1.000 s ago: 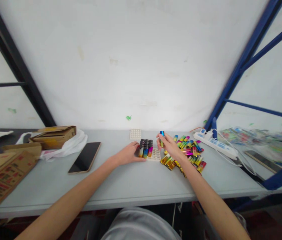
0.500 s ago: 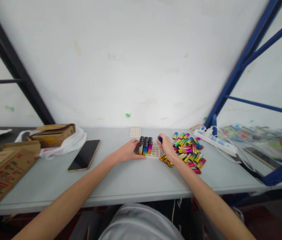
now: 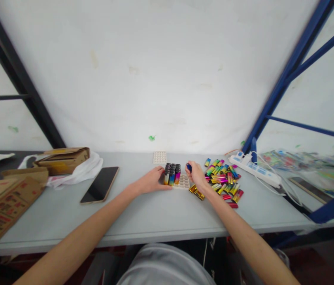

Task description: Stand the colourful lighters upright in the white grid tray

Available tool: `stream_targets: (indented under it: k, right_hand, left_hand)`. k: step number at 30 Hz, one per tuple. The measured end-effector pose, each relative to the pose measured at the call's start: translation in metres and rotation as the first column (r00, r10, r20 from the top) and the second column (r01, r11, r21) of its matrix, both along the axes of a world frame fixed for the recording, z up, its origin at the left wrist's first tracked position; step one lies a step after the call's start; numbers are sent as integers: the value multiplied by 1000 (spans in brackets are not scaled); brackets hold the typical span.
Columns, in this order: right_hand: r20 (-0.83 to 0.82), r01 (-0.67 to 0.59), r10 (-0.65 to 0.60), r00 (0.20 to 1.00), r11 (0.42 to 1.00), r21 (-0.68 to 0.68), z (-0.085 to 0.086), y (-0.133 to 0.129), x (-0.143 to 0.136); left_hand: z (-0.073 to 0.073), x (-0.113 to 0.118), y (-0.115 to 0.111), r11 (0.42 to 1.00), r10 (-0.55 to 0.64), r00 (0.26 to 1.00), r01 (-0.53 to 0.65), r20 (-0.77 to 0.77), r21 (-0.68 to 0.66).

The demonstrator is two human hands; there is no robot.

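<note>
Several upright black-topped cylinders with shiny multicoloured bodies (image 3: 172, 174) stand in the left part of a pale tray with round holes (image 3: 184, 181). Around the tray's left side rests my left hand (image 3: 154, 180), fingers apart, touching the tray and the nearest cylinders. Just right of the tray, my right hand (image 3: 195, 174) is closed on a small dark blue object (image 3: 189, 167), partly hidden by the fingers. Beside and beyond that hand lies a loose pile of shiny coloured cylinders (image 3: 220, 178).
A second pale tray (image 3: 160, 157) lies near the wall. To the left are a phone (image 3: 100, 185), a cardboard box in white plastic (image 3: 66, 162) and a larger carton (image 3: 6, 206). A power strip (image 3: 255, 170) with cables is at the right; a person's hand shows at the far right edge.
My right hand has shifted very slightly, still closed on the dark blue object. The other person's hand at the far right has moved toward the frame's edge.
</note>
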State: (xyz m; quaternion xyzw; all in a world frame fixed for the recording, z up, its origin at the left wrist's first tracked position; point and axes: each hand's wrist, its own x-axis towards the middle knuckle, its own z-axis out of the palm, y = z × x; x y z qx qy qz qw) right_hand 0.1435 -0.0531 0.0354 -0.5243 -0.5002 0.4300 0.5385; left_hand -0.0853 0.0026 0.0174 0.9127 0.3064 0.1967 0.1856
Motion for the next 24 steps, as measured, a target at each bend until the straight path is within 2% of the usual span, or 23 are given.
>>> stream_targets:
  k: [6,12,16,20,22,24]
  right_hand:
    - [-82,-24,22,996,999,-27,3,3,5]
    - [-103,-165,185,977,971,172,14,-3,12]
    - [70,-240,230,971,931,275,18,-10,15]
    - [306,-240,116,945,881,407,19,-14,17]
    - [412,-271,85,907,868,417,18,-15,17]
    - [471,-316,113,875,870,379,17,-15,17]
  left_hand:
    - [-1,-1,1,1000,0,1000,0,5,13]
    - [-1,0,1,1000,-1,1000,1,4,14]
    - [1,1,-1,1000,2,1000,-2,3,4]
    - [3,1,-3,1000,-8,1000,8,11,5]
    - [4,1,-3,1000,-4,1000,4,5,2]
    - [5,1,-4,1000,0,1000,0,-8,-3]
